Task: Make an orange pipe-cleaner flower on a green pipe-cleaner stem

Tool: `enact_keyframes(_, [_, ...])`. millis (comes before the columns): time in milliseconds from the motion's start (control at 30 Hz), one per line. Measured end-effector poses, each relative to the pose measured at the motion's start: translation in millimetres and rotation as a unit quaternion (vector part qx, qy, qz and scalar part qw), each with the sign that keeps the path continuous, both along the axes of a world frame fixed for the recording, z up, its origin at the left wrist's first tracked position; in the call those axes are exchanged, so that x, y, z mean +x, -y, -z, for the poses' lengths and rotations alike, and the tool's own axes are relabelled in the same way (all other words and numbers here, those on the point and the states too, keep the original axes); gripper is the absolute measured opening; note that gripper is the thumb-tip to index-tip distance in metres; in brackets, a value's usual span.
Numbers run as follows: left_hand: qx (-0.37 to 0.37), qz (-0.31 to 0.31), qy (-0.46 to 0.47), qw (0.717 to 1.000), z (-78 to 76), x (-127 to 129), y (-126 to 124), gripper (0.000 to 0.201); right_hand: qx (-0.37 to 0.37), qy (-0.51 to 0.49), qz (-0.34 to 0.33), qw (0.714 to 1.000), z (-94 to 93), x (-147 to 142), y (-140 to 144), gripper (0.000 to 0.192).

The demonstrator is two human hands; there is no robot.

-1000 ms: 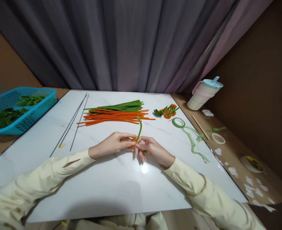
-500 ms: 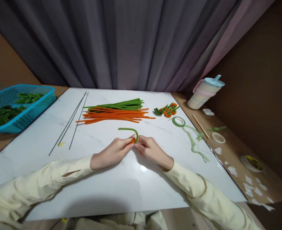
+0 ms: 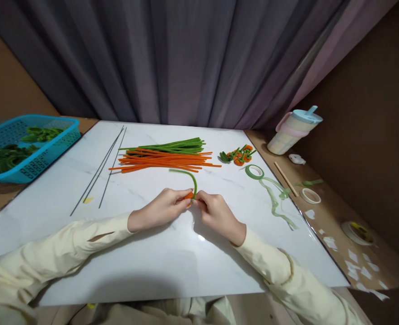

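Two hands, my left hand (image 3: 160,208) and right hand (image 3: 216,213), pinched one small orange coil (image 3: 188,196) between fingertips; one green pipe cleaner (image 3: 186,175) arched up from it, beyond my grip.

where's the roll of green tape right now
In the head view the roll of green tape lies flat on the white tabletop, right of centre, just below the small orange-and-green pieces, its loose strip trailing toward the right edge.

Grey curtain (image 3: 186,58) hangs in folds behind white marble-look table (image 3: 152,262). Brown wall (image 3: 365,113) at right, brown board (image 3: 6,85) at left. Lamp glare on tabletop near front edge.
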State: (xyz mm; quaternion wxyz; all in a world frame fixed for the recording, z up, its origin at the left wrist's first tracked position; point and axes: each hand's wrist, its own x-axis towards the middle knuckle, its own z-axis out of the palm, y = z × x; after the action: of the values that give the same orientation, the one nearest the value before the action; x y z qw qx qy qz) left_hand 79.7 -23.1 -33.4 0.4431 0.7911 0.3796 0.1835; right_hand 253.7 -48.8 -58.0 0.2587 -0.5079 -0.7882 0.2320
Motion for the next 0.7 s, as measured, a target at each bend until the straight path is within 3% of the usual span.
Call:
enact_keyframes(267, [0.028, -0.011, -0.011, 0.999, -0.7, 2, 5, 0.023, -0.04, -0.009, 0.013, 0.999, -1.8, -5, 1, 0.015])
enact_keyframes(400, [0.031, 0.003, -0.021, 0.999, 1.6, 1, 2, 0.024, -0.033, 0.101, -0.008, 0.994, -5.1, -6, 3, 0.013])
enact_keyframes(533, [0.01, -0.003, -0.015, 1.0, 7.0, -2, -4, 0.024, 0.001, 0.224, -0.031, 0.974, -8.0, -6, 6, 0.029])
enact_keyframes(700, [-0.068, 0.014, 0.025, 0.997, 2.4, -7, -9, 0.024, 0.045, 0.237, -0.064, 0.968, -5.9, -3, 4, 0.034])
